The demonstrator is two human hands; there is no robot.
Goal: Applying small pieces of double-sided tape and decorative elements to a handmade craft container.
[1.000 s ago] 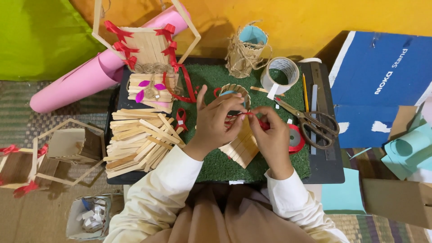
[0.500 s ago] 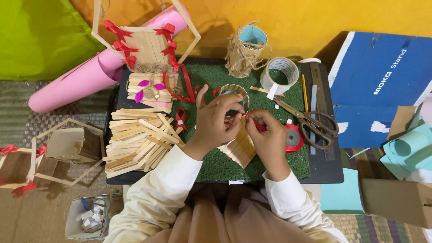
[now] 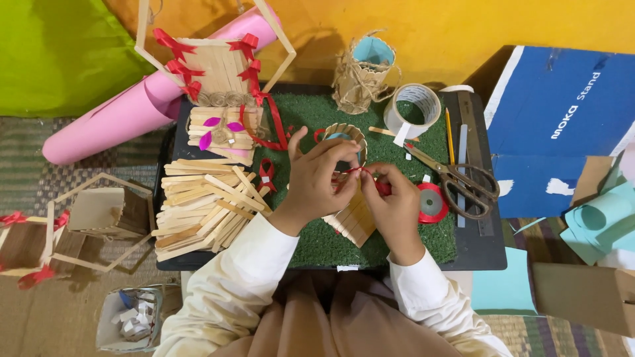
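Observation:
Over a green turf mat point(image 3: 311, 241), my left hand point(image 3: 317, 178) and my right hand point(image 3: 395, 205) pinch a thin red ribbon point(image 3: 360, 173) between their fingertips. Beneath them lies a panel of joined wooden sticks point(image 3: 354, 221). Just behind the hands stands a small round stick cup with a blue lining point(image 3: 342, 135). A red ribbon spool point(image 3: 433, 203) lies right of my right hand. A loose ribbon loop point(image 3: 266, 172) rests left of my left hand.
A pile of wooden sticks point(image 3: 198, 205) fills the board's left side. Scissors point(image 3: 456, 178), a tape roll point(image 3: 413, 109), a pencil point(image 3: 450, 135) and a twine-wrapped cup point(image 3: 362, 73) sit to the right and back. A pink paper roll point(image 3: 119, 122) and stick-frame crafts point(image 3: 211, 59) lie around.
My fingers have shifted slightly on the ribbon, with the right hand drawn a little lower and nearer. Nothing else on the board has moved.

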